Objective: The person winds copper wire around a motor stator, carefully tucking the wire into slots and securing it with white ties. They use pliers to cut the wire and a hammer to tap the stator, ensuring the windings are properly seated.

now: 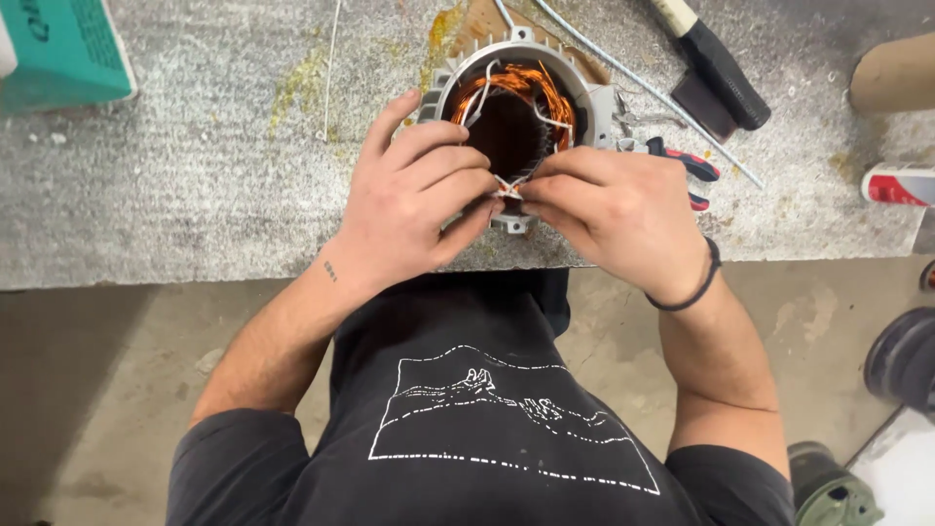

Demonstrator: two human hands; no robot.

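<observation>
Black shirt [467, 429] with a white line drawing fills the bottom of the view, forearms reaching up from it to the counter's [195, 195] near edge. Both hands meet over a motor stator [514, 107]: a grey finned metal housing standing on end near that edge, holding copper windings [541, 88] around a dark bore. The left hand [414, 200] and right hand [618, 214] have their fingers pinched together on thin white lead wires [508, 190] at the housing's near rim (a black band circles the right wrist). Around it, the grey, speckled, yellow-stained counter carries red-handled pliers [696, 170], a black-handled tool [721, 68], a metal rod [643, 88] and a teal box [63, 49]. Below lies a concrete floor [97, 390].
</observation>
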